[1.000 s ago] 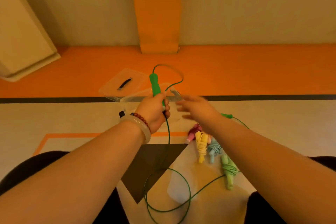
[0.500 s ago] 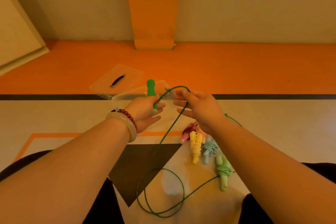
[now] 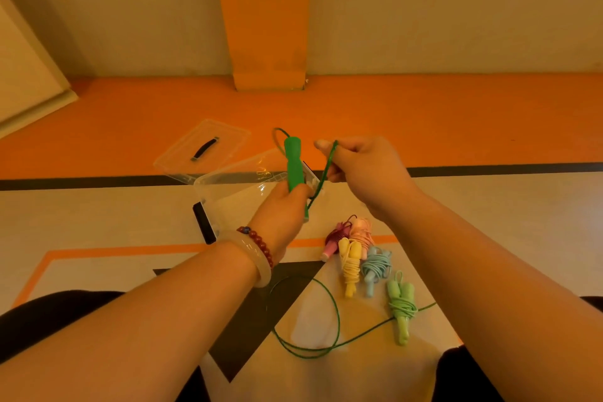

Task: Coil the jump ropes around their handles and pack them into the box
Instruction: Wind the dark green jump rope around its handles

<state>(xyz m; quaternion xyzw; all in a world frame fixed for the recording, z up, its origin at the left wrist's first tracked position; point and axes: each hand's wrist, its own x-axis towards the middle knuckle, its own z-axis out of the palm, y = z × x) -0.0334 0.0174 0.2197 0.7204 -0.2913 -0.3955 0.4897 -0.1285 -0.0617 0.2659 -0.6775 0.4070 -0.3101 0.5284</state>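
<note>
Starting from the largest, the clear box (image 3: 210, 206) stands open just beyond the left hand (image 3: 282, 215), with its lid (image 3: 179, 161) lying farther out on the same side. I think a hard pull on the rope could knock its light wall. Below both hands, near the person's lap, the loose green cord (image 3: 337, 313) lies in a wide loop. It runs close by the light green bundle (image 3: 402, 307), the nearest of the coiled ropes (image 3: 350, 266) that lie under the right forearm; if they touch, I cannot tell. If the cord is drawn up fast, it may catch this bundle and drag it, or twist into a knot. The left hand is closed around the lower part of the green handle (image 3: 292, 160) and holds it upright. The right hand (image 3: 368, 170), just beside it, pinches the strand (image 3: 327, 166) between thumb and fingers. If this pinch becomes slack, the turn may slip off the smooth handle and the coil opens
</note>
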